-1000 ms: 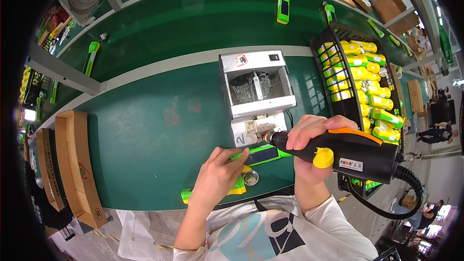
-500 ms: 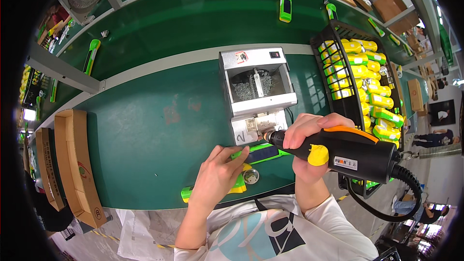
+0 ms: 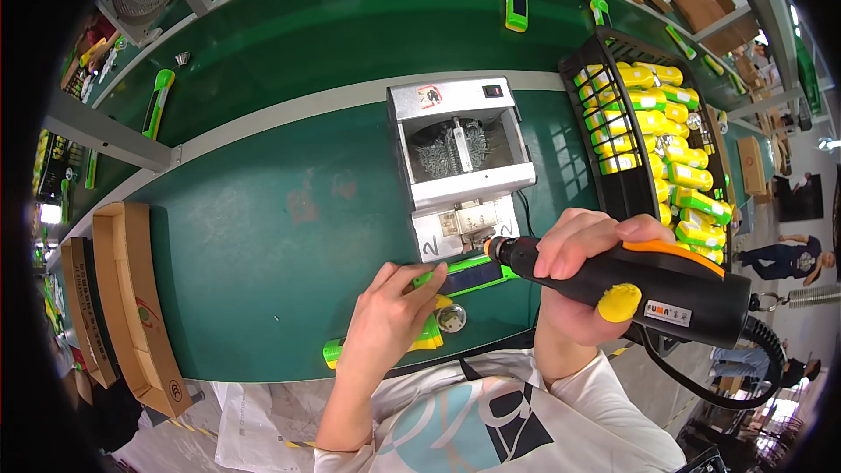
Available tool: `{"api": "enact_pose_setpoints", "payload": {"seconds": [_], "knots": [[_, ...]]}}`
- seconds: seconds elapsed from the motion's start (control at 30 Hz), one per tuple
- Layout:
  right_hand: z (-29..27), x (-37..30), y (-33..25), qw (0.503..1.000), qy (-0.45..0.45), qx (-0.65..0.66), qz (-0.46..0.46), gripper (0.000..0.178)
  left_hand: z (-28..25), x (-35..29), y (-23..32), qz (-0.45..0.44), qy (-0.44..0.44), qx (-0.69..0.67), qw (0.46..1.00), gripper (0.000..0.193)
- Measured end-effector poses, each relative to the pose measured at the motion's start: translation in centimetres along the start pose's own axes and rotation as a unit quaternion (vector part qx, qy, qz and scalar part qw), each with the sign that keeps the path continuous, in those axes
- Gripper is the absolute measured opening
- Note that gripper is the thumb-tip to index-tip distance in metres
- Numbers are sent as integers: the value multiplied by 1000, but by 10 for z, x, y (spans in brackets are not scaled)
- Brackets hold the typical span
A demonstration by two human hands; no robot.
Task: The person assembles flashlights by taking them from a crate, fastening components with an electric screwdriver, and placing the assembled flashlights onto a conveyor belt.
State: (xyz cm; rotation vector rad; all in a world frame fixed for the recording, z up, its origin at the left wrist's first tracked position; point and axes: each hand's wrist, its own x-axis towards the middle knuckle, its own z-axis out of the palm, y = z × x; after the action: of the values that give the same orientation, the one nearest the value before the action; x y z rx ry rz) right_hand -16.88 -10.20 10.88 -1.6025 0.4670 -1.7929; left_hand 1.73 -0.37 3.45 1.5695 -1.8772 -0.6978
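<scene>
Head view: right hand (image 3: 578,250) wraps the black driver (image 3: 679,285), likely heavy, best held mid-body; to its left, left hand (image 3: 383,320) holds the green light (image 3: 477,275), probably hard.

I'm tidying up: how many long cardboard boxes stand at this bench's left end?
2 visible: the nearer box at the left end of the green bench, and the outer box just left of it. More may be hidden.
</scene>
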Motion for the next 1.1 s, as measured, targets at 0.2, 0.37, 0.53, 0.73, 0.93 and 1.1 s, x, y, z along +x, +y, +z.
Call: {"api": "enact_pose_setpoints", "payload": {"seconds": [0.2, 0.37, 0.53, 0.73, 0.93, 1.1], "knots": [[-2, -1, 1, 996, -33, -3, 83, 58, 0, 1, 1, -4, -1, 3, 1000, 42], [-3, -3, 0, 993, -40, -2, 108, 62, -1, 1, 1, -2, -2, 2, 1000, 42], [4, 1, 6, 997, -43, -43, 39, 42, 0, 1, 2, -1, -1, 3, 1000, 43], [6, -2, 6, 997, -46, -39, 44, 43, 0, -1, -2, 24, 4, 17, 1000, 40], [4, 2, 9, 992, -89, -79, 33, 42, 0, -2, -3, 31, 7, 23, 999, 41], [7, 6, 11, 988, -121, -90, 45, 40, -2, -2, -7, 22, 6, -4, 1000, 42]]}}
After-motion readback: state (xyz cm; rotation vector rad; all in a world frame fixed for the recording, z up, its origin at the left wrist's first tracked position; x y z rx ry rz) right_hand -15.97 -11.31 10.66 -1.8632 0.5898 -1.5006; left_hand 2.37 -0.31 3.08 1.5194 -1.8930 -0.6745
